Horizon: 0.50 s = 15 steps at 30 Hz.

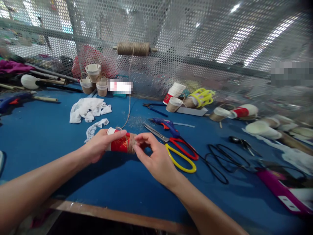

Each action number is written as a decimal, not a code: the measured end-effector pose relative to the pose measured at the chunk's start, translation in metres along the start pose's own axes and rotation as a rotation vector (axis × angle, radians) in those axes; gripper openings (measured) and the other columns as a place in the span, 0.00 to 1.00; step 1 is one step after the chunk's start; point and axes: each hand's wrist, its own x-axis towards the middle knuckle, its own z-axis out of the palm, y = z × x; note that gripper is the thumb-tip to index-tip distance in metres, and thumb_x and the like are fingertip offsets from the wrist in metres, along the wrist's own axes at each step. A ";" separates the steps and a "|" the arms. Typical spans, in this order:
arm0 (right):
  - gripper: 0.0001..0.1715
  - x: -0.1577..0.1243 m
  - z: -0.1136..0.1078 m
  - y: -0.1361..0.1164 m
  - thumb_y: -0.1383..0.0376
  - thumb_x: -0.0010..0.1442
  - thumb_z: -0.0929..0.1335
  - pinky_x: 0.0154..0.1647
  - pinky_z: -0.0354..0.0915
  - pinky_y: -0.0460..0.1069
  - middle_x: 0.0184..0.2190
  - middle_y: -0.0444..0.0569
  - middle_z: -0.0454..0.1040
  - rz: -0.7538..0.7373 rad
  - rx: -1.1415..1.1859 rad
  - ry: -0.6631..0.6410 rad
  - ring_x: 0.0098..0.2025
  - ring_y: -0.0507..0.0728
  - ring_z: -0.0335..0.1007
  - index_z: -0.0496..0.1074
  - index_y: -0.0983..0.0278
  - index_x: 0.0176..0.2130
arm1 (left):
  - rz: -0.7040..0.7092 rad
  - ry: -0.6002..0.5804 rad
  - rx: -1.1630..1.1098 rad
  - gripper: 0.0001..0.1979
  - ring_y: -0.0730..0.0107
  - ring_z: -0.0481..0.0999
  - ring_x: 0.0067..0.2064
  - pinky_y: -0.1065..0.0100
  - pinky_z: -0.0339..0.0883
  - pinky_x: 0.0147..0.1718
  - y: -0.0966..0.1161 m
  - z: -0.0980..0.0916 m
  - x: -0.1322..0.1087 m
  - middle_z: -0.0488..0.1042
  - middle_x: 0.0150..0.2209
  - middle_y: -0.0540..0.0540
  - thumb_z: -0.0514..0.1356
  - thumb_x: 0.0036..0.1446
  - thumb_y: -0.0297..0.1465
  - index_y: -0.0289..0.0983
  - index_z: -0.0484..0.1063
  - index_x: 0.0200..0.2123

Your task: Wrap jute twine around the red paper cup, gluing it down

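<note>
A red and white paper cup (119, 143) lies on its side above the table, with my left hand (99, 145) closed around its white-rimmed end. Jute twine (131, 143) is wound in several turns about the other end. There, the thumb and fingertips of my right hand (155, 158) close on the cup's edge and the winding. From the cup, the loose twine runs up to a spool (133, 49) on a rod at the mesh panel. White lace pieces (89, 109) lie beyond my left hand. Scissors (181, 150) with red and yellow handles rest right of my right hand.
A blue glue gun (168, 125) and pliers (156, 109) lie behind the scissors. Small twine-covered buckets (93, 71) stand at the back left. More cups (174, 93) are at the back right. A black cable (227, 160) and keys (244, 143) lie to the right.
</note>
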 end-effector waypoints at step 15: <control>0.10 0.055 -0.099 0.048 0.68 0.55 0.59 0.32 0.65 0.50 0.26 0.48 0.73 0.379 -0.369 0.499 0.32 0.56 0.70 0.68 0.63 0.34 | 0.088 0.082 0.078 0.10 0.77 0.69 0.23 0.75 0.59 0.24 -0.007 -0.003 0.003 0.73 0.21 0.50 0.66 0.42 0.34 0.32 0.72 0.23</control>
